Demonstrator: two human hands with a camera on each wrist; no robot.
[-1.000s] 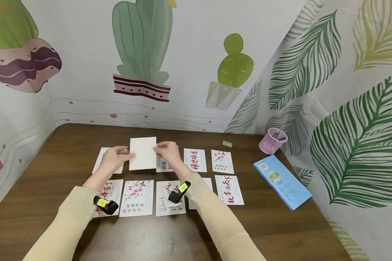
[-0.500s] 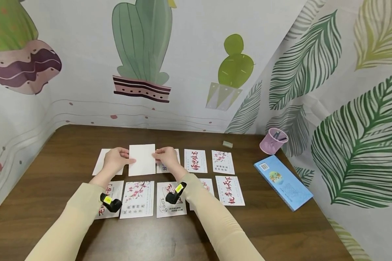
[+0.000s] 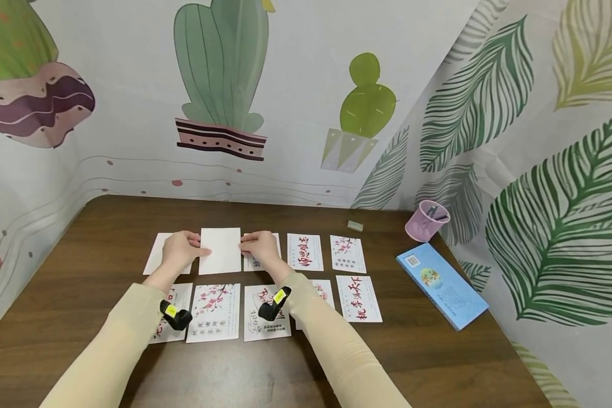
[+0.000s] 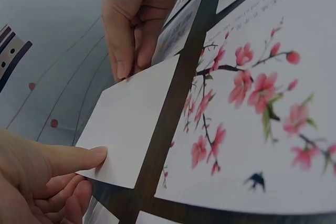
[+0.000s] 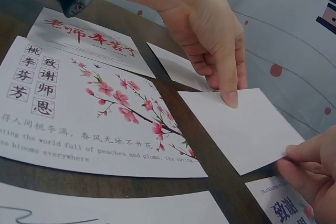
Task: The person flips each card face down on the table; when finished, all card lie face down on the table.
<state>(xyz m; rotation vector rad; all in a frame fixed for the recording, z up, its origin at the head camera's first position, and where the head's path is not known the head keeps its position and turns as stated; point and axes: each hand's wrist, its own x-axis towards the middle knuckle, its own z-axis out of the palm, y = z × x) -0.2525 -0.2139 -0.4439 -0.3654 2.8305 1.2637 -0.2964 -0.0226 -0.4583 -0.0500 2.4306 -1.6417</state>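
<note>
At the table (image 3: 296, 365) in the head view, both arms (image 3: 114, 340) reach forward, left hand (image 3: 179, 251) and right hand (image 3: 262, 247) pinching opposite sides of one held card (image 3: 220, 251), second in the back row; nine other cards (image 3: 213, 314) lie around. In the left wrist view, the left thumb (image 4: 86, 158) rests on its face. In the right wrist view, the left hand points down.

ten cards (image 3: 220, 250), two hands (image 3: 181, 252), one book (image 3: 442, 285), one cup (image 3: 421, 224), one block (image 3: 355, 226)
</note>
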